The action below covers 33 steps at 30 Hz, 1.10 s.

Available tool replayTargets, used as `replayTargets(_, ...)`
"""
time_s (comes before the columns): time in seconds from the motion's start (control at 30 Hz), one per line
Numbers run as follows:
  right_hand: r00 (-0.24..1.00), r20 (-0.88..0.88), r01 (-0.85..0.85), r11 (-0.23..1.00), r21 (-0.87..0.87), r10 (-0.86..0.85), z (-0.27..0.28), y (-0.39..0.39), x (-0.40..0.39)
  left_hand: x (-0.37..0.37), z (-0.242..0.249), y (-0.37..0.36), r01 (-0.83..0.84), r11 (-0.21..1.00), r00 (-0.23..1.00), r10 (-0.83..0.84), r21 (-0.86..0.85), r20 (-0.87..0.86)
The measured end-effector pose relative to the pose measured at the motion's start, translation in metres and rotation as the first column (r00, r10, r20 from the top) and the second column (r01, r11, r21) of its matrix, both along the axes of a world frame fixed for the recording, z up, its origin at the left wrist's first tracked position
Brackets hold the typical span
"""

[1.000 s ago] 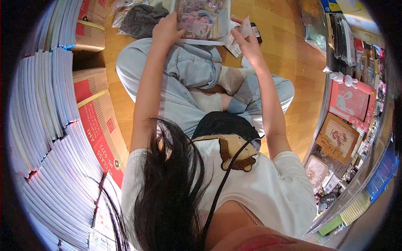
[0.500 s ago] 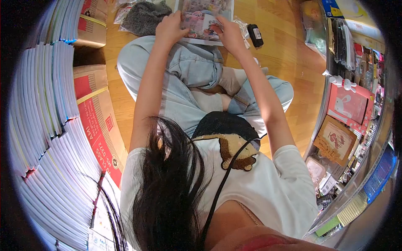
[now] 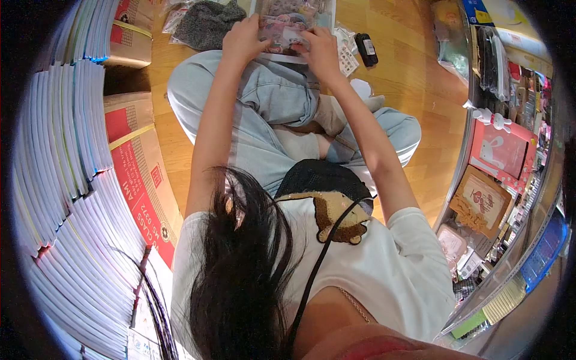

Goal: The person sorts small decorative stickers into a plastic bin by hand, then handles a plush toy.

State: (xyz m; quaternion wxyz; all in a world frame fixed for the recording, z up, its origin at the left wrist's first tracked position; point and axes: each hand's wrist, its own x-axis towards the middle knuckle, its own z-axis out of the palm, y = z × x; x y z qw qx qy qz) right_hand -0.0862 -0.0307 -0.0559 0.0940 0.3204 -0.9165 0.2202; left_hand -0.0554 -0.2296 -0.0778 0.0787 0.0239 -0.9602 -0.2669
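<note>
A shallow white tray (image 3: 329,11) lies on the floor in front of my crossed legs, filled with small, colourful, clear-wrapped pieces (image 3: 287,29) in pinks and purples. My left hand (image 3: 242,41) rests at the tray's left edge, its thumb stretched apart from the fingers over the contents. Over the tray's near right side is my right hand (image 3: 320,53), with fingers bent inward and closed among the wrapped pieces. I cannot tell exactly what those fingertips hold; a whitish bit shows beside them.
A dark grey knitted item (image 3: 210,25) lies left of the tray on plastic bags. To the right are a patterned white sheet (image 3: 347,55) and a small black object with a label (image 3: 366,50). Stacked books (image 3: 78,132) and cartons (image 3: 141,174) line the left; a loaded shelf (image 3: 510,120) stands right.
My right hand has shifted left and toward me over the tray. The white printed piece at its fingertips is now mostly out of sight. My left hand has barely moved.
</note>
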Motion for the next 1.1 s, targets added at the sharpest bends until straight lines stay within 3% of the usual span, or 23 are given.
replayTargets(0.13, 0.999, -0.013, 0.029, 0.995, -0.097, -0.030, 0.012, -0.003, 0.009, -0.001, -0.004, 0.000, -0.009, 1.000, 1.000, 0.009, 0.008, -0.010)
replayTargets(0.43, 0.995, 0.087, 0.060, 0.997, -0.051, -0.055, 0.006, 0.009, 0.008, -0.001, 0.000, -0.001, 0.004, 0.999, 0.999, -0.006, 0.040, 0.037)
replayTargets(0.6, 0.997, 0.029, 0.075, 0.996, 0.044, -0.076, 0.000, 0.005, 0.007, 0.001, -0.003, -0.003, 0.022, 0.999, 0.999, -0.023, 0.034, 0.040)
replayTargets(0.73, 0.995, -0.083, 0.049, 0.998, 0.039, -0.046, 0.006, 0.010, 0.010, 0.004, -0.002, -0.009, 0.084, 0.989, 0.995, -0.090, 0.124, 0.039)
replayTargets(0.8, 0.991, -0.124, 0.038, 0.990, -0.132, -0.054, 0.021, 0.020, 0.011, 0.005, 0.000, -0.011, 0.106, 0.983, 0.993, -0.111, 0.150, 0.025)
replayTargets(0.83, 0.988, -0.143, 0.029, 0.976, -0.216, -0.061, 0.025, 0.028, 0.012, 0.006, 0.004, -0.009, 0.088, 0.966, 0.996, -0.081, 0.244, -0.042)
replayTargets(0.93, 0.966, -0.103, 0.212, 0.957, -0.196, -0.235, 0.025, 0.081, 0.010, 0.010, 0.025, 0.000, 0.073, 0.880, 0.974, 0.037, 0.470, -0.222)
replayTargets(1.0, 0.931, 0.041, 0.360, 0.901, -0.242, -0.362, 0.008, 0.125, 0.012, 0.010, 0.041, 0.013, 0.090, 0.830, 0.934, 0.122, 0.551, -0.336)
replayTargets(1.03, 0.902, 0.127, 0.432, 0.865, -0.253, -0.414, 0.006, 0.141, 0.017, 0.014, 0.057, 0.031, 0.111, 0.868, 0.904, 0.115, 0.484, -0.413)
replayTargets(1.1, 0.832, 0.295, 0.544, 0.796, -0.265, -0.470, 0.000, 0.165, 0.030, 0.016, 0.061, 0.076, 0.253, 0.827, 0.907, -0.022, 0.502, -0.421)
